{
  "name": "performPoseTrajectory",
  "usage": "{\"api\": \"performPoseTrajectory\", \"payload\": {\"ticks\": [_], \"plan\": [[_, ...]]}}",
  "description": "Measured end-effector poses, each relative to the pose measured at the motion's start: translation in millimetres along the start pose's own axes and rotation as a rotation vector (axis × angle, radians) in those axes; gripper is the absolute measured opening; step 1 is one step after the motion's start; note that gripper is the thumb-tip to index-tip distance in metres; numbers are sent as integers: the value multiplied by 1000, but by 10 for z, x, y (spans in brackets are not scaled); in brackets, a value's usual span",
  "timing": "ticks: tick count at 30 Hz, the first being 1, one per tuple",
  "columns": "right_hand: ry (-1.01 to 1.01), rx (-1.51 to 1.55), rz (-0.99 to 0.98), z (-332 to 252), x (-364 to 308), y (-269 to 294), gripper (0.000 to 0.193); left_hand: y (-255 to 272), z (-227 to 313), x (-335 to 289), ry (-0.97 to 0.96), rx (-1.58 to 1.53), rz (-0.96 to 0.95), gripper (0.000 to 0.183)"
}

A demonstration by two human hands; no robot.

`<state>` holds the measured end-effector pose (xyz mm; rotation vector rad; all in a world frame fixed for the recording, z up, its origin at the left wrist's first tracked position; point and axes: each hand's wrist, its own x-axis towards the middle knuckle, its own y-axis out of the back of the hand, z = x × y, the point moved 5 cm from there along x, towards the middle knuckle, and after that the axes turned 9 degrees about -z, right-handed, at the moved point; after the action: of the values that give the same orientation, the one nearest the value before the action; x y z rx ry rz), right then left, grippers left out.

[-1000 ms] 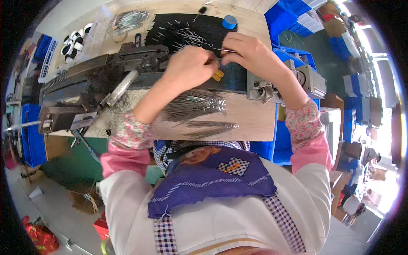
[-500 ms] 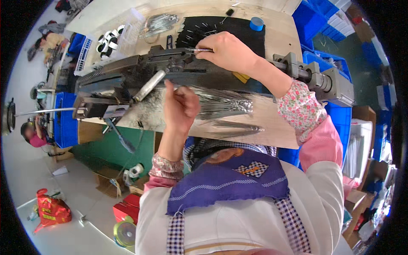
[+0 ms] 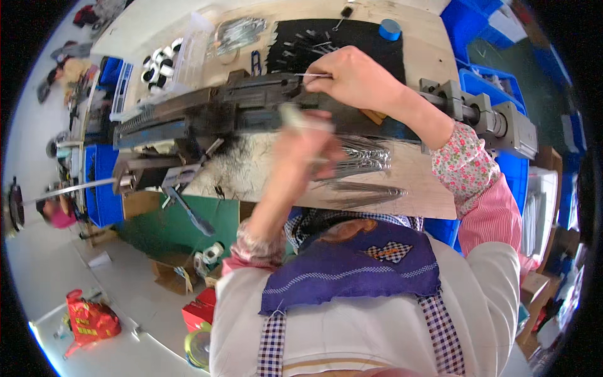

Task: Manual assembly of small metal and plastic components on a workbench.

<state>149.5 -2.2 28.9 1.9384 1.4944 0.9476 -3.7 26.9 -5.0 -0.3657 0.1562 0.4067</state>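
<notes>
My right hand (image 3: 355, 78) is closed in a pinch on a thin metal rod (image 3: 316, 75), whose left end reaches a long dark metal bench machine (image 3: 251, 103). Lower down, in front of the machine, my left hand (image 3: 306, 147) is smeared by motion. A pale blurred shape shows at its upper edge; whether it is a finger or a handle I cannot tell. Bundles of thin metal rods (image 3: 367, 157) lie on the wooden bench right of my left hand, with a smaller bundle (image 3: 367, 193) nearer me. Several short metal pieces (image 3: 311, 41) lie on a black cloth (image 3: 383, 56) behind the machine.
A blue tape roll (image 3: 389, 29) and a small black brush (image 3: 346, 12) sit at the back. A clear bin (image 3: 195, 47) is near black-and-white rolls (image 3: 160, 63). Blue crates (image 3: 496, 85) stand at the right. A red bag (image 3: 91, 320) lies on the floor.
My left hand has moved up and right toward the machine and blurred. The slanting silvery bar beside it no longer shows at full length. My right hand keeps its pinch on the rod.
</notes>
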Motion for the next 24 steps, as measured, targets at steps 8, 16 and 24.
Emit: {"api": "performPoseTrajectory", "payload": {"ticks": [8,16,24], "plan": [[113,-377,134,-415,-594,-61,17,1033,-472,-178,-22,192,165,33],[-753,-487,-12,689,-965,-316,22,1995,-302,-375,-122,-109,589,35],[-384,-225,34,-129,-1391,45,20,902,-74,-409,-645,63,476,28]]}}
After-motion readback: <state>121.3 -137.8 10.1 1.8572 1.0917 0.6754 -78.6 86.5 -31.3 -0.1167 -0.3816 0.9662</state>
